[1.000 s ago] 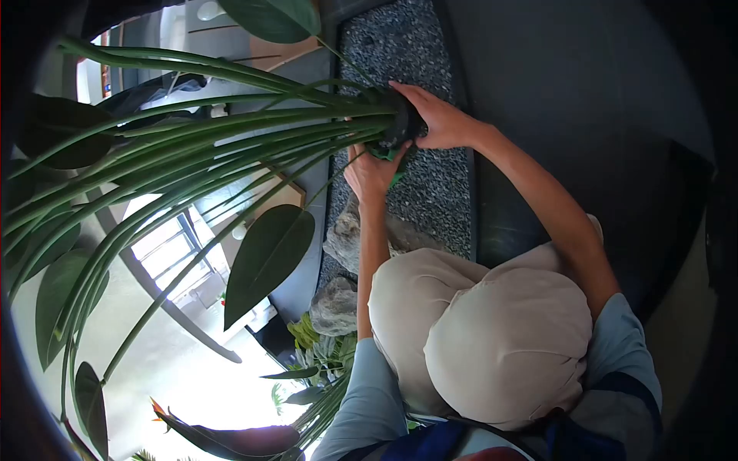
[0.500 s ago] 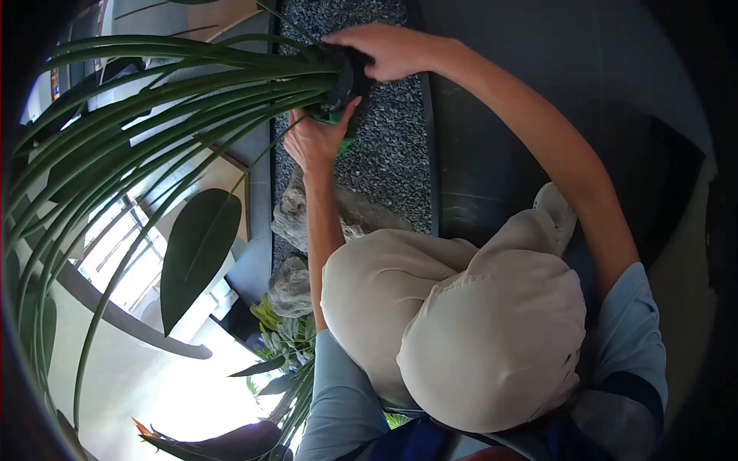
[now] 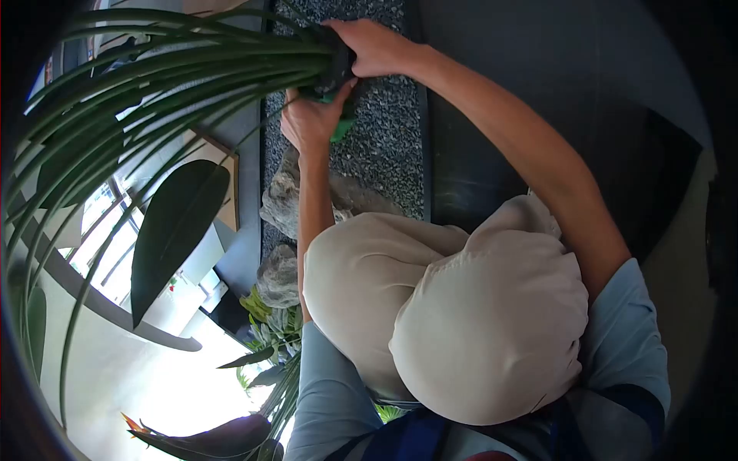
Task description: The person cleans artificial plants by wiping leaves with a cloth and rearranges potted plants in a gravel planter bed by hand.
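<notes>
Fingers of the left hand [image 3: 309,124] and right hand [image 3: 378,50] clasp the dark pot [image 3: 341,67], but the top-heavy long-stemmed plant [image 3: 292,66] could topple onto the gravel [image 3: 384,146] if either grip slips.

A black-edged gravel bed [image 3: 388,146] lies beneath the hands [image 3: 377,51], with smooth dark floor [image 3: 523,61] to their right. Left of them, strong white light fills paned windows [image 3: 104,242] beside pale wall or ceiling [image 3: 92,361].

Indoor garden area; gravel bed [image 3: 388,146], rocks [image 3: 278,201], leafy plants [image 3: 178,230].
</notes>
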Demonstrator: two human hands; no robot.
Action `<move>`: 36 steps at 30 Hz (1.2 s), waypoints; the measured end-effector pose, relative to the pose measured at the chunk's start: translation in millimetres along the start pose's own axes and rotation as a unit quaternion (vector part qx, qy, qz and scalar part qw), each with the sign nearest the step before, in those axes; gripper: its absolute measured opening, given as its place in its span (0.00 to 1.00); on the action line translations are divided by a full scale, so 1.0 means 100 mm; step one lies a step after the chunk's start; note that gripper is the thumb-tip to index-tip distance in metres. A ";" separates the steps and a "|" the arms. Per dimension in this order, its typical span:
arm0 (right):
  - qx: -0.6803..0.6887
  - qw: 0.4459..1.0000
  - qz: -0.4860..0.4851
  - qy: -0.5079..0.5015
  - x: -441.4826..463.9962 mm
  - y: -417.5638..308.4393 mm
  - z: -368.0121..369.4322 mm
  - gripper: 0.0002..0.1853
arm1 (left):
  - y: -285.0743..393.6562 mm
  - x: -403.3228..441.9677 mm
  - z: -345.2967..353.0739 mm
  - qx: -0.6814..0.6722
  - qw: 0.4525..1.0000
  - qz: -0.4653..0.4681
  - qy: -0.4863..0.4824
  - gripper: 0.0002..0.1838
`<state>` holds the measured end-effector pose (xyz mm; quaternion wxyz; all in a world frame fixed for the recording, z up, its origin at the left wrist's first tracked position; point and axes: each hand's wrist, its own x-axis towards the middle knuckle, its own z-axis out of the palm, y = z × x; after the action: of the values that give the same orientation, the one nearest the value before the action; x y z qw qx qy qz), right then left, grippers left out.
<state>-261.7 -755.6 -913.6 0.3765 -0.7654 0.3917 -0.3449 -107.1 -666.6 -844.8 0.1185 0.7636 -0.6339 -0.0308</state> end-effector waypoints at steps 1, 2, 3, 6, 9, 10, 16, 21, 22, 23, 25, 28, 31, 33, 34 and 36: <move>0.004 1.000 0.007 0.000 -0.05 -0.02 0.03 0.42 | 0.01 -0.07 -0.03 0.047 0.996 -0.065 -0.049 0.54; 0.014 0.999 0.012 -0.025 0.01 -0.02 0.01 0.43 | 0.03 -0.06 -0.04 0.031 0.999 -0.039 -0.022 0.56; 0.012 1.000 0.010 -0.024 -0.01 -0.03 -0.01 0.43 | 0.02 -0.07 -0.01 0.029 0.999 -0.038 -0.018 0.56; -0.003 0.997 0.045 -0.065 0.05 -0.02 0.01 0.46 | 0.02 -0.03 -0.08 0.003 1.000 -0.012 -0.009 0.55; -0.027 0.998 0.013 -0.063 0.10 0.10 0.00 0.42 | 0.08 0.00 -0.17 0.062 0.996 -0.038 -0.053 0.54; 0.036 0.992 0.042 -0.115 0.12 0.00 -0.24 0.37 | 0.09 0.01 -0.19 0.000 0.999 -0.021 -0.037 0.53; -0.117 0.970 -0.006 0.212 0.45 0.50 -0.20 0.22 | 0.07 0.00 -0.23 0.030 0.999 -0.021 -0.039 0.49; -0.234 0.959 0.082 0.136 0.42 0.56 0.10 0.29 | -0.08 -0.03 -0.14 0.023 0.999 -0.022 -0.040 0.45; -0.234 0.960 0.080 0.130 0.40 0.54 0.13 0.29 | -0.08 -0.03 -0.14 0.020 0.999 -0.012 -0.027 0.45; -0.195 0.967 0.076 0.143 0.35 0.53 0.14 0.30 | -0.05 -0.01 -0.14 0.015 1.000 0.003 -0.016 0.44; -0.159 0.973 0.060 0.155 0.38 0.54 0.18 0.31 | -0.09 0.01 -0.10 0.006 1.000 0.014 -0.007 0.45; -0.138 0.954 -0.022 0.266 0.28 0.50 0.32 0.19 | -0.05 0.00 -0.15 0.017 1.000 0.001 -0.021 0.46; 0.029 0.973 0.024 0.228 0.16 0.33 0.31 0.23 | -0.08 0.02 -0.13 0.026 0.999 -0.019 -0.038 0.49; 0.098 0.982 0.130 0.091 0.18 0.23 0.15 0.25 | -0.13 0.01 -0.07 -0.052 0.997 0.044 0.021 0.49; 0.126 0.972 0.184 0.072 0.26 0.20 0.01 0.26 | -0.12 0.01 -0.08 -0.048 0.998 0.041 0.020 0.47; -0.025 0.989 0.097 0.107 0.51 0.52 -0.08 0.25 | -0.09 0.00 -0.12 -0.005 1.000 0.001 -0.014 0.46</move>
<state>-262.8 -823.7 -942.0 0.3450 -0.6913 0.5108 -0.3772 -96.1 -662.9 -835.1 0.1137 0.7620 -0.6359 -0.0448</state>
